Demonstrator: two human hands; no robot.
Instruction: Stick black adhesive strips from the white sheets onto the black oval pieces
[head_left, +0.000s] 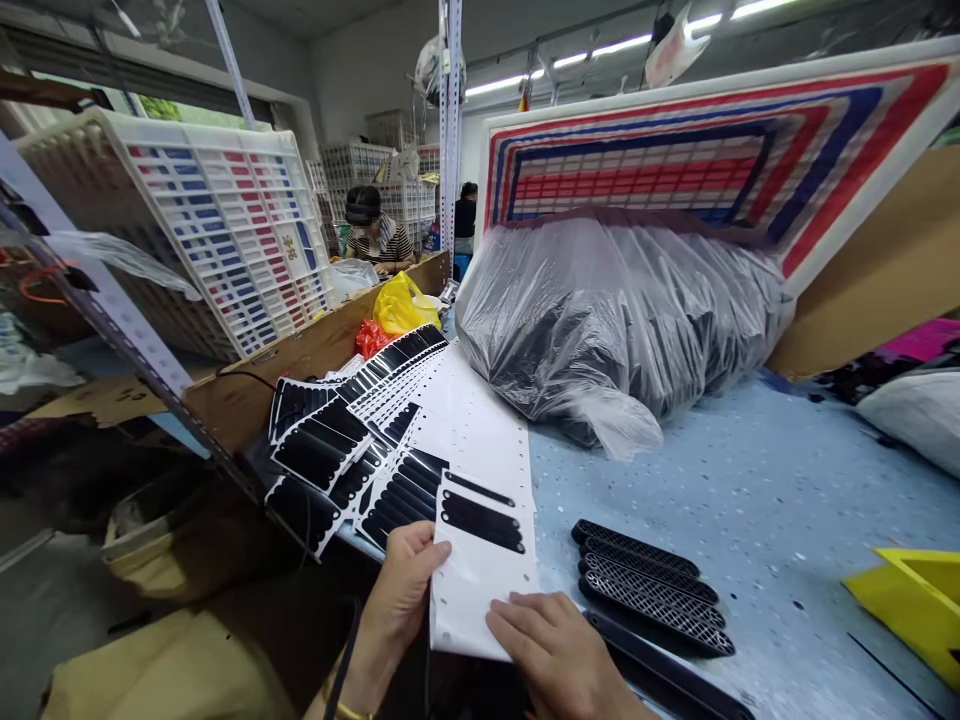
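Note:
My left hand (406, 578) pinches the left edge of a white backing sheet (480, 600), thumb on top. A few black adhesive strips (481, 520) with rounded ends stick to the sheet's upper part; the lower part is bare white. My right hand (561, 640) lies with fingers stretched out over the sheet's lower right corner. To its right, several black elongated pieces (652, 585) lie side by side, some with a silvery mesh pattern. One longer black piece (667, 670) sits nearer to me, partly behind my right hand.
More sheets of black strips (322, 440) are piled at the left, by a wooden board (247, 410). A clear bag of dark items (622, 310) leans in a striped crate (832, 170). A yellow piece (915, 600) is at right. One person (379, 235) sits beyond.

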